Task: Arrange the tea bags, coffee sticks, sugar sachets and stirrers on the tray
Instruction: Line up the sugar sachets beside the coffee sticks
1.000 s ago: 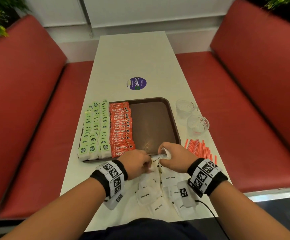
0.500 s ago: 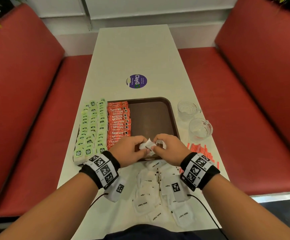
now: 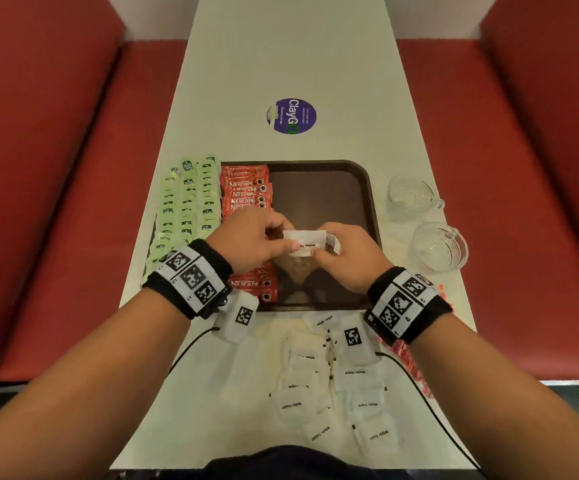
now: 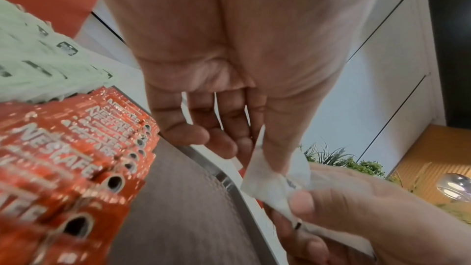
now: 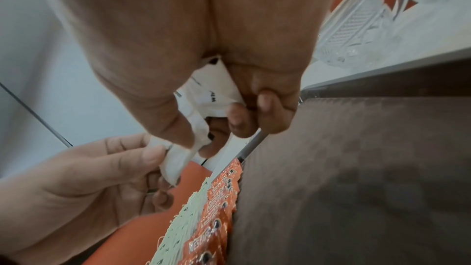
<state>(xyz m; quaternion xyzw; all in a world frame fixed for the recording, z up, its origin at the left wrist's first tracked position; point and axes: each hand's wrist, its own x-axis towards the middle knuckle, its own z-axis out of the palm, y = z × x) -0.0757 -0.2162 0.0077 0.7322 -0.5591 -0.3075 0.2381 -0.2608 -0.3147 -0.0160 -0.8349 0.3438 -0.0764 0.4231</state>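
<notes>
Left hand (image 3: 250,239) above the tray (image 3: 367,188), thumb and fingertips pinched on the 9 o'clock end of a white sugar sachet (image 3: 304,241). Right hand (image 3: 348,256) pinched on the 3 o'clock end of the same sachet, with more white sachets tucked in its curled fingers (image 5: 239,116), as seen from the right wrist view. Sachet held level over the bare brown centre of the tray, clear of its surface.

On the tray, 1 column of red coffee sticks (image 3: 246,188) just left of centre; green tea bags (image 3: 187,209) in rows at 9 o'clock of the sticks, over the tray's left edge. Loose sugar sachets (image 3: 319,396) scattered on the tabletop (image 3: 281,64) at 6 o'clock of the tray, between the forearms. Red stirrers (image 3: 407,358) at 5 o'clock, partly hidden under the right wrist. 2 glass cups (image 3: 411,195) at 3 o'clock, just beside the tray rim. Round purple sticker (image 3: 292,116) at 12 o'clock.
</notes>
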